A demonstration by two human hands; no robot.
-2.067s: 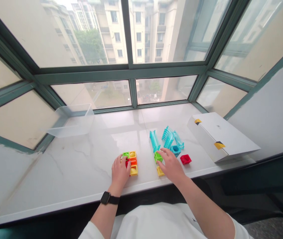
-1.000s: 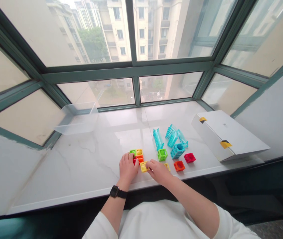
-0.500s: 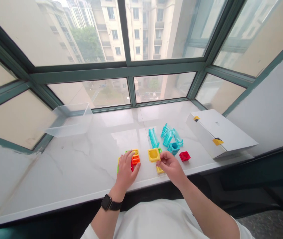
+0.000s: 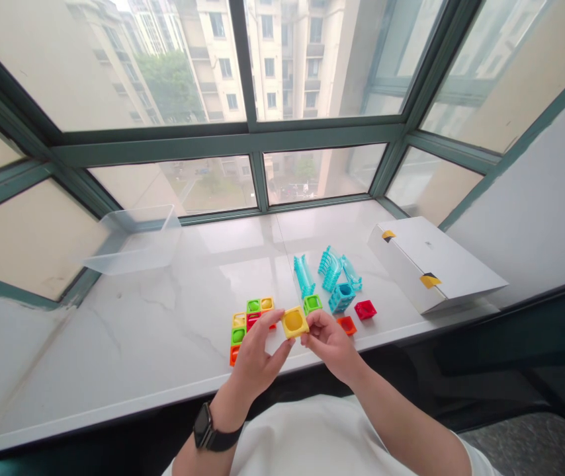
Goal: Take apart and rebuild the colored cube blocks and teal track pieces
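A yellow hollow block (image 4: 294, 322) is held up above the sill between my two hands, its round opening facing me. My right hand (image 4: 331, 344) pinches its right side. The forefinger and thumb of my left hand (image 4: 257, 350) close on its left edge. Partly hidden behind my left hand lies a cluster of joined green, yellow, red and orange blocks (image 4: 238, 335). Just past my right fingers sits a green block (image 4: 313, 303). An orange block (image 4: 347, 325) shows beside that hand, with a red block (image 4: 365, 309) farther right.
Several translucent teal track pieces (image 4: 304, 276) and a teal block (image 4: 341, 297) lie beyond my hands. A clear plastic bin (image 4: 133, 259) stands at the far left of the white sill (image 4: 163, 344). At right is a white box (image 4: 436, 261) with yellow-and-black tape, below the windows.
The yellow block has moved left and slightly nearer in my right hand. My left hand has shifted from over the cluster to the yellow block, uncovering more of the cluster.
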